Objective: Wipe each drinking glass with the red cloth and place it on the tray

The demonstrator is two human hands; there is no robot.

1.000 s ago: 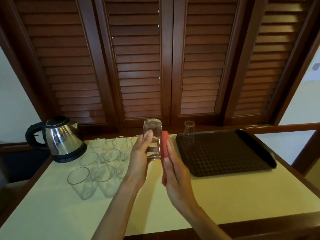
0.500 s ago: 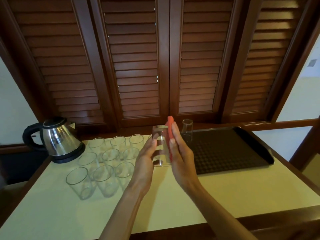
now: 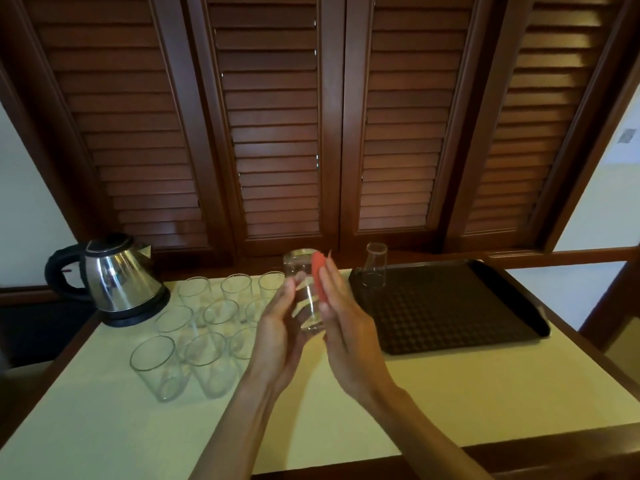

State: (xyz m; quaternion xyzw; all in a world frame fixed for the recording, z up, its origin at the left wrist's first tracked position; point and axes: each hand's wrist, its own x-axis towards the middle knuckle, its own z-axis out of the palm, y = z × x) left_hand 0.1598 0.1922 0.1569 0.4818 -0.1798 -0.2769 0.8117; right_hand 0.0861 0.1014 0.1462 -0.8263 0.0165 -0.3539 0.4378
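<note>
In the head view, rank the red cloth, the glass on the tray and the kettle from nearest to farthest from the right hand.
1. Red cloth: pressed under the right hand against the held glass.
2. Glass on the tray: just right, at the tray's far left corner.
3. Kettle: far left of the table.

Two bare forearms enter from the near edge of the surface, uncovered from the bottom of the view up to the wrists, with no sleeve showing on either. The left hand (image 3: 277,327) and the right hand (image 3: 346,327) are both bare, without gloves. The wrists are bare as well, and the fingers that show are unadorned. The fingers are long and slim, and the forearms are slender. The rest of the person lies outside the view.
</note>
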